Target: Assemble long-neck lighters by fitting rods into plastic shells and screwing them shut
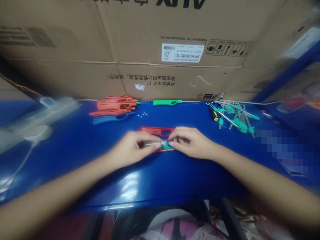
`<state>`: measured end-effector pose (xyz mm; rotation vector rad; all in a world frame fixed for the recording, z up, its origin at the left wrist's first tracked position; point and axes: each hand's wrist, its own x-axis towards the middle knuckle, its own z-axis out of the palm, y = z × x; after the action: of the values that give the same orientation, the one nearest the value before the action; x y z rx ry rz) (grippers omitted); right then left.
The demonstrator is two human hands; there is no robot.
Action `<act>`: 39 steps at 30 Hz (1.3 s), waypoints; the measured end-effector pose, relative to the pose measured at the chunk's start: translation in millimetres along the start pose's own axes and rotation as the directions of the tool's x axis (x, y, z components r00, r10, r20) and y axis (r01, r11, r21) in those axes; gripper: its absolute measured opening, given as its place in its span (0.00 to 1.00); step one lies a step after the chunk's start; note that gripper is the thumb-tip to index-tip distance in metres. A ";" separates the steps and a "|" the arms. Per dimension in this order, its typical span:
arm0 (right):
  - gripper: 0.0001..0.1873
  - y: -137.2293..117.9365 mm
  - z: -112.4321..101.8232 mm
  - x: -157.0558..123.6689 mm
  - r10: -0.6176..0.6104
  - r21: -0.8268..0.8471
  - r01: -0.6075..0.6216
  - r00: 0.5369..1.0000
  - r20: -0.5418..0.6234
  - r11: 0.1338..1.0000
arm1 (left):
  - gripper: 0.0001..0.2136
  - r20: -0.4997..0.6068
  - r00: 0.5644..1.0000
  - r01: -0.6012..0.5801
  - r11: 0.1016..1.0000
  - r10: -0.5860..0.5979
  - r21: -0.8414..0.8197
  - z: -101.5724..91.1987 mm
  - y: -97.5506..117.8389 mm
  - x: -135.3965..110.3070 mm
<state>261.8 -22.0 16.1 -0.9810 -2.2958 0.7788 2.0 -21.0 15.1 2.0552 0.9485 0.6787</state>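
Observation:
My left hand (133, 146) and my right hand (191, 141) meet over the middle of a blue table (155, 176). Both pinch a small metal tube with a teal fitting (160, 144) between their fingertips. The left hand's fingers are closed on the metal end, the right hand's on the teal end. Just under and behind the hands lies a flat red plastic shell (157, 131), partly hidden by the fingers.
A stack of red shells on a blue one (113, 107) lies at the back left. A green long-nosed lighter (167, 102) lies along the back edge. Several teal-tipped metal tubes and a screwdriver (233, 118) are heaped at the right. A cardboard box (150, 50) walls the back.

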 end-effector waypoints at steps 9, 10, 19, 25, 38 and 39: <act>0.16 1.8 -14.1 -2.9 -0.061 -0.357 0.164 0.957 0.284 0.920 | 0.08 0.087 0.990 -0.136 0.949 0.115 0.286 -15.6 13.2 -1.9; 0.16 2.1 -14.3 -2.8 -0.059 -0.352 0.161 0.957 0.284 0.922 | 0.09 0.088 0.992 -0.109 0.952 0.087 0.288 -16.7 13.7 -2.2; 0.10 3.9 -23.5 -3.2 -0.059 -0.369 0.155 0.964 0.259 0.916 | 0.06 0.174 0.976 -0.192 0.887 0.129 0.420 -20.5 9.3 -1.4; 0.09 3.0 -25.0 -2.2 -0.030 -0.369 0.131 0.963 0.268 0.920 | 0.06 0.149 0.983 -0.164 0.883 0.109 0.441 -18.7 5.6 -0.1; 0.06 3.8 -28.6 -3.7 -0.011 -0.369 0.124 0.956 0.294 0.921 | 0.09 0.121 0.986 -0.148 0.930 0.113 0.335 -18.1 0.0 1.9; 0.06 3.5 -28.7 -3.8 -0.010 -0.369 0.124 0.955 0.296 0.921 | 0.08 0.112 0.988 -0.134 0.936 0.103 0.324 -17.5 -0.6 2.0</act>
<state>284.4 -14.3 33.0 -0.9964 -2.7960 0.4723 -9.5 -11.9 25.0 2.4346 0.9405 0.5043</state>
